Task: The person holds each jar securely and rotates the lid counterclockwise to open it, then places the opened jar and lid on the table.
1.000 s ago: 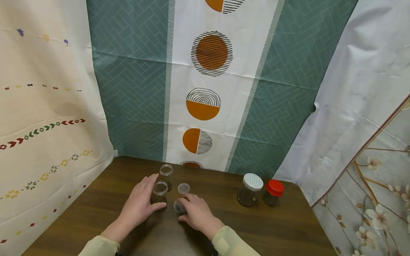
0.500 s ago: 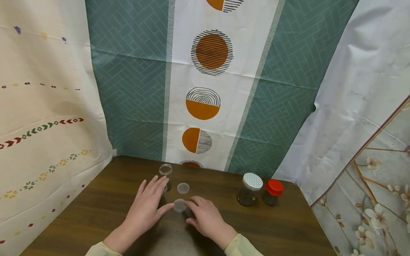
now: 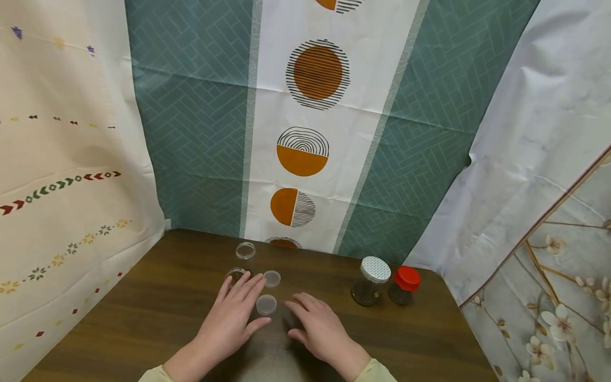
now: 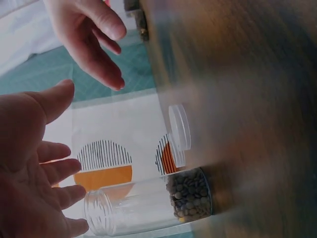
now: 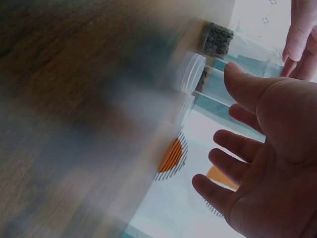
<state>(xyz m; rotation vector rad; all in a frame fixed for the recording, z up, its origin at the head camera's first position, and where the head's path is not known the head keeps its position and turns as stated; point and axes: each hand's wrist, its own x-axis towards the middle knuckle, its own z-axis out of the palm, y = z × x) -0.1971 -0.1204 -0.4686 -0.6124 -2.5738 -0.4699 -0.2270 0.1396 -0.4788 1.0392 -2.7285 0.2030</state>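
Observation:
Two clear jars stand upright left of centre: the nearer jar and the farther jar, both without lids. Small dark pieces like lentils or pebbles fill the bottom of the nearer one. My left hand is held with spread fingers in front of it, partly hiding it in the head view. Two clear round lids lie to the right of the jars, a near lid and a far lid. My right hand hovers right of the near lid, fingers loosely bent, holding nothing.
Farther right stand a dark-filled jar with a white patterned lid and a smaller jar with a red lid. The brown wooden table ends at a hanging patterned cloth behind, with more cloths at both sides.
My left hand has moved right, from beside the nearer jar to in front of it. My right hand has drawn back rightward off the near lid, which stays on the table.

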